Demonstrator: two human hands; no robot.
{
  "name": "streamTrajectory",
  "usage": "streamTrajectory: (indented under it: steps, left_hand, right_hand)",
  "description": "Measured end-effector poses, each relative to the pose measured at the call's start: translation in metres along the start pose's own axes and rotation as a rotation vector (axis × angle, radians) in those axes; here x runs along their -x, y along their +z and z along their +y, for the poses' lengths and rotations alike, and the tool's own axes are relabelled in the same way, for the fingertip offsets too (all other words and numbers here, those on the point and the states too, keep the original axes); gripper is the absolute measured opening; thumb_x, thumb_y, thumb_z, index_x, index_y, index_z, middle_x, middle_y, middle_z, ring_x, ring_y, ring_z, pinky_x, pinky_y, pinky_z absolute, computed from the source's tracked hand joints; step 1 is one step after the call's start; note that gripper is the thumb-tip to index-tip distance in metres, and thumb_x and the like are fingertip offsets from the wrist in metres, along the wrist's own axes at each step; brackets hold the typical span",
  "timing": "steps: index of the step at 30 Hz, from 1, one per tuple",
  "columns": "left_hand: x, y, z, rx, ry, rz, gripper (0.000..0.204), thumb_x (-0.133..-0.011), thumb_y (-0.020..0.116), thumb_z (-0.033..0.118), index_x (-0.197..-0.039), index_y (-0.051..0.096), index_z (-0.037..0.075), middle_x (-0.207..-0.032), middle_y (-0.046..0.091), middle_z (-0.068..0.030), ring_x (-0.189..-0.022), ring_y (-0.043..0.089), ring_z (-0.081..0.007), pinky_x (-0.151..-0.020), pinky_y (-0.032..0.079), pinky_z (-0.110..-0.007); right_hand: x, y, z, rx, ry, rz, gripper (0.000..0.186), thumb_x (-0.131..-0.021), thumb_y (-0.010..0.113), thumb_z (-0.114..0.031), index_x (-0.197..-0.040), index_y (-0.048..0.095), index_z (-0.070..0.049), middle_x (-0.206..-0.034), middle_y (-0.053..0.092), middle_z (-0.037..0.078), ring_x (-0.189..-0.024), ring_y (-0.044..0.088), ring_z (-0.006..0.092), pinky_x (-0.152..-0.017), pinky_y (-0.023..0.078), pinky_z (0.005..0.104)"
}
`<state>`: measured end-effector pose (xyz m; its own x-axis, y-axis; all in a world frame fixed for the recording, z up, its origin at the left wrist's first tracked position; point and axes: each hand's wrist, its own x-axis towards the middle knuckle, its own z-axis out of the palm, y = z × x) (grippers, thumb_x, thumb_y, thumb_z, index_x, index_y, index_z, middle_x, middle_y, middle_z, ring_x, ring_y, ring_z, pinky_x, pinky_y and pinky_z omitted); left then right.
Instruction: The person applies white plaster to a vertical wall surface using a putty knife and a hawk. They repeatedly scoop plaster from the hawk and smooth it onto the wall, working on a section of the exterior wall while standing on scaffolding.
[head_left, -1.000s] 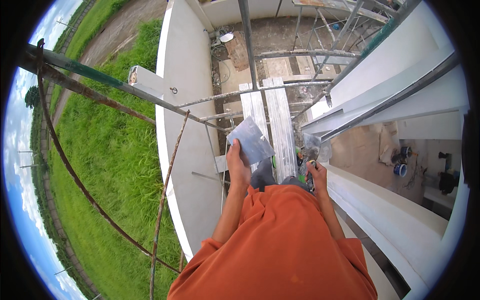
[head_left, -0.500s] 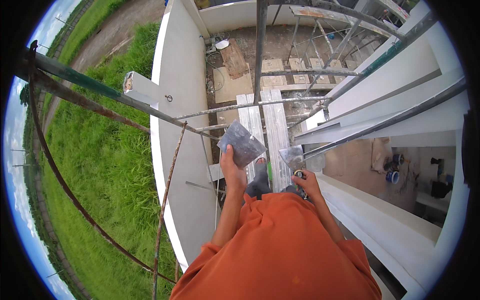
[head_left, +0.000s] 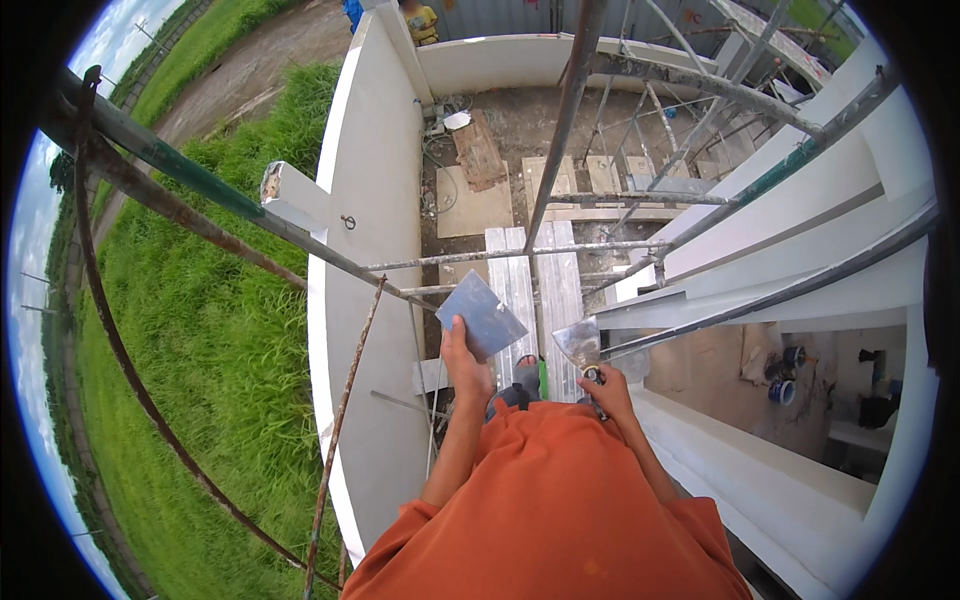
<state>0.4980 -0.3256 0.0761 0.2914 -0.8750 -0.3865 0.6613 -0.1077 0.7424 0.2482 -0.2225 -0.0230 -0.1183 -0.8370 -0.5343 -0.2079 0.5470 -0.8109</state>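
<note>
My left hand (head_left: 466, 366) is closed on a square grey plasterer's hawk (head_left: 482, 314), with the thumb lying over its near edge. A pale smear marks the plate's right part. To the right, my right hand (head_left: 608, 390) grips the handle of a putty knife (head_left: 577, 343); its broad, stained blade points away from me. Between the two tools run pale scaffold planks (head_left: 512, 285), on which one sandalled foot (head_left: 526, 372) shows. The hawk and the knife are apart. The fingers under the hawk are hidden.
Scaffold pipes (head_left: 566, 130) cross ahead and on both sides. A white wall (head_left: 375, 200) stands at left, with tall grass (head_left: 215, 330) beyond. On the right, an opening shows blue-rimmed buckets (head_left: 782, 391) below. Two people are partly visible at the far top, one in yellow (head_left: 422, 22).
The view has tilted up, so the scene sits lower and people appear at the top. My right hand has turned the putty knife's blade more upright. Both hands keep their hold.
</note>
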Motion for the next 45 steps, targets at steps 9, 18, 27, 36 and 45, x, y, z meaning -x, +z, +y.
streamTrajectory:
  steps: [9, 18, 27, 36, 45]
  left_hand:
    - [-0.021, -0.02, -0.002, 0.005, -0.004, 0.018, 0.032, -0.1, 0.053, 0.032, -0.117, 0.055, 0.004, -0.108, 0.062, -0.0016, -0.097, 0.058, -0.0118, -0.09, 0.046, -0.03]
    - [-0.046, -0.037, 0.027, 0.005, 0.055, 0.119, 0.032, -0.099, 0.054, 0.033, -0.114, 0.055, 0.005, -0.111, 0.06, -0.0029, -0.101, 0.057, -0.0138, -0.089, 0.046, -0.031]
    - [-0.055, -0.078, 0.064, 0.079, 0.181, 0.306, 0.037, -0.096, 0.059, 0.035, -0.118, 0.052, 0.005, -0.109, 0.056, -0.0031, -0.098, 0.055, -0.0155, -0.087, 0.045, -0.033]
    - [-0.046, -0.111, 0.05, 0.105, 0.144, 0.452, 0.041, -0.095, 0.06, 0.034, -0.121, 0.051, 0.004, -0.115, 0.054, -0.0043, -0.104, 0.053, -0.0173, -0.091, 0.044, -0.034]
    - [-0.098, -0.094, 0.031, 0.029, 0.077, 0.443, 0.042, -0.096, 0.058, 0.036, -0.121, 0.052, 0.003, -0.118, 0.054, -0.0056, -0.107, 0.052, -0.0191, -0.095, 0.041, -0.036]
  right_hand:
    - [-0.031, 0.007, 0.019, -0.135, 0.041, 0.045, 0.02, -0.082, 0.072, -0.015, -0.081, 0.061, 0.001, -0.063, 0.061, 0.006, -0.047, 0.056, 0.0121, -0.043, 0.044, 0.0283]
    - [-0.048, 0.012, 0.0, -0.171, 0.079, 0.013, 0.019, -0.086, 0.069, -0.016, -0.085, 0.061, 0.001, -0.064, 0.06, 0.005, -0.046, 0.056, 0.011, -0.04, 0.042, 0.0262]
    - [-0.082, -0.008, -0.027, -0.11, 0.004, 0.024, 0.021, -0.085, 0.071, -0.017, -0.085, 0.061, 0.002, -0.063, 0.061, 0.006, -0.046, 0.057, 0.0116, -0.041, 0.043, 0.0261]
    - [-0.114, 0.019, -0.083, 0.336, -0.258, -0.024, 0.023, -0.084, 0.071, -0.018, -0.091, 0.062, 0.002, -0.065, 0.063, 0.011, -0.053, 0.062, 0.0206, -0.047, 0.047, 0.0309]
    - [-0.159, 0.029, -0.226, 0.895, -1.076, 0.065, 0.032, -0.081, 0.072, -0.018, -0.105, 0.061, 0.0, -0.076, 0.066, 0.012, -0.067, 0.066, 0.0255, -0.058, 0.049, 0.0349]
